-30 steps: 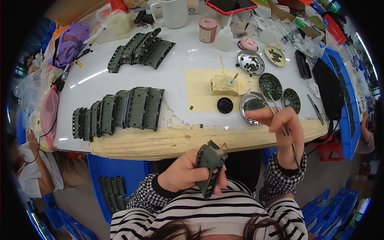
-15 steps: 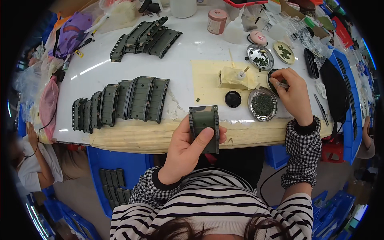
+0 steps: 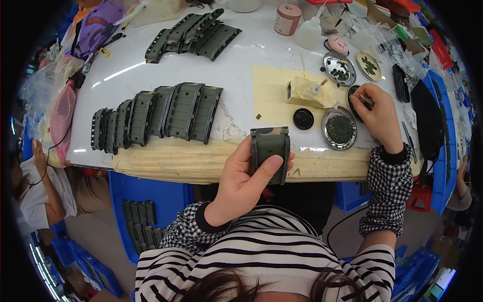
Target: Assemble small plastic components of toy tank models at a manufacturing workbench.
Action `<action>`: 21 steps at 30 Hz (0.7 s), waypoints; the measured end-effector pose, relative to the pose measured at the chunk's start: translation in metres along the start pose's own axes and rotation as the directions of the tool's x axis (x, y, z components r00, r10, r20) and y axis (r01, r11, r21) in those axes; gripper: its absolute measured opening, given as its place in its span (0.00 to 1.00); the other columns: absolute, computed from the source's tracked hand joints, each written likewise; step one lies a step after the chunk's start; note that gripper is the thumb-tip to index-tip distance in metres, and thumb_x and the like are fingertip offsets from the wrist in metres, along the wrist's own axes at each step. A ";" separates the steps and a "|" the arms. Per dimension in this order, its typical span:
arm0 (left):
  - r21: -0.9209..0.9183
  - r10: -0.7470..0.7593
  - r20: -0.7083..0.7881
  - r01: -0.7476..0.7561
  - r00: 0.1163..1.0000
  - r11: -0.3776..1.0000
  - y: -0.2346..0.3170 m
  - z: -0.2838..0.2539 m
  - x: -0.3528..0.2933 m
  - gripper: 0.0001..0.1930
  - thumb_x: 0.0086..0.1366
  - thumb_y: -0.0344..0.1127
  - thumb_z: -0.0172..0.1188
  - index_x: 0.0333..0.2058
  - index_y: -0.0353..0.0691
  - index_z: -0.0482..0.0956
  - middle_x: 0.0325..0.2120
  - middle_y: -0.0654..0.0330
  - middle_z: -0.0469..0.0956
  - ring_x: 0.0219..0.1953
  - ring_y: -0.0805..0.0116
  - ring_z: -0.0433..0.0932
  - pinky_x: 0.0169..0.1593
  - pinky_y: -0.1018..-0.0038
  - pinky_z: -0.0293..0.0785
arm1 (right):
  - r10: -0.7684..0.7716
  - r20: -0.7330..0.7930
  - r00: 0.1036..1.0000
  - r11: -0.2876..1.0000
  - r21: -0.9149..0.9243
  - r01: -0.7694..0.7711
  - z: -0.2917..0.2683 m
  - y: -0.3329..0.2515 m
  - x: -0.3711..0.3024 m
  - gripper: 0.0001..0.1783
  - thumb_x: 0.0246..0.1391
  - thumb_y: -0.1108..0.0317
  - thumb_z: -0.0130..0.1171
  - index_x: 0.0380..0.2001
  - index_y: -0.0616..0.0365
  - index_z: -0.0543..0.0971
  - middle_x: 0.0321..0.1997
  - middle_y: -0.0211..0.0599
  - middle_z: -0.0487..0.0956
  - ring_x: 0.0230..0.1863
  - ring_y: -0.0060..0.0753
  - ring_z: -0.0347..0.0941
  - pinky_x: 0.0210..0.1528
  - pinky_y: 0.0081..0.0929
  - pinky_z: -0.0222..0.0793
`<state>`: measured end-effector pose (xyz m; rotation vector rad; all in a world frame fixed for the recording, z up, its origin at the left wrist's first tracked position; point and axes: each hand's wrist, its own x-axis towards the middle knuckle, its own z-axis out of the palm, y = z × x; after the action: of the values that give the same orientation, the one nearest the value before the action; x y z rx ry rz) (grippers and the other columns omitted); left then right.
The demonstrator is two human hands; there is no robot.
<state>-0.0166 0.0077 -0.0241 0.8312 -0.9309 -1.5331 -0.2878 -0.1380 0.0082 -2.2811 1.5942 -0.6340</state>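
My left hand (image 3: 240,185) is wrapped round a curved, camouflage-green ribbed plastic piece (image 3: 270,146), thumb across its face, just off the table's near edge. Pinched in my right hand (image 3: 381,120) is a slim silver tool that looks like tweezers (image 3: 367,100). Its tip dips toward a small dark dish (image 3: 350,92), partly covered by my fingers. Beside that hand lies a round steel dish (image 3: 326,135) full of tiny dark green parts. A black round lid (image 3: 303,119) sits left of it, near a block wrapped in yellow tape (image 3: 308,92).
Similar green pieces stand in a row (image 3: 171,113) at left, with another stack (image 3: 193,35) behind. Farther right are a second steel dish (image 3: 326,61), a cream dish (image 3: 377,75) and a pink jar (image 3: 288,20). A blue tray (image 3: 171,194) holds more pieces below the table.
The view has shifted, so the table's things sit farther right and higher. My left hand keeps its hold on the green piece; my right fingers stay over the small dark dish.
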 end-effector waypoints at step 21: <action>0.034 -0.041 0.002 0.041 0.999 0.999 0.002 0.001 -0.001 0.18 0.70 0.33 0.50 0.55 0.33 0.63 0.41 0.50 0.77 0.41 0.65 0.79 0.47 0.68 0.77 | 0.029 -0.208 0.978 0.982 0.190 0.011 -0.018 -0.026 -0.030 0.07 0.49 0.80 0.60 0.33 0.62 0.81 0.26 0.27 0.79 0.20 0.11 0.60 0.19 0.15 0.50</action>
<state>-0.0160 0.0086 -0.0218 0.8770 -0.9496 -1.5577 -0.2843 -0.1001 0.0302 -2.1248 1.5566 -1.0087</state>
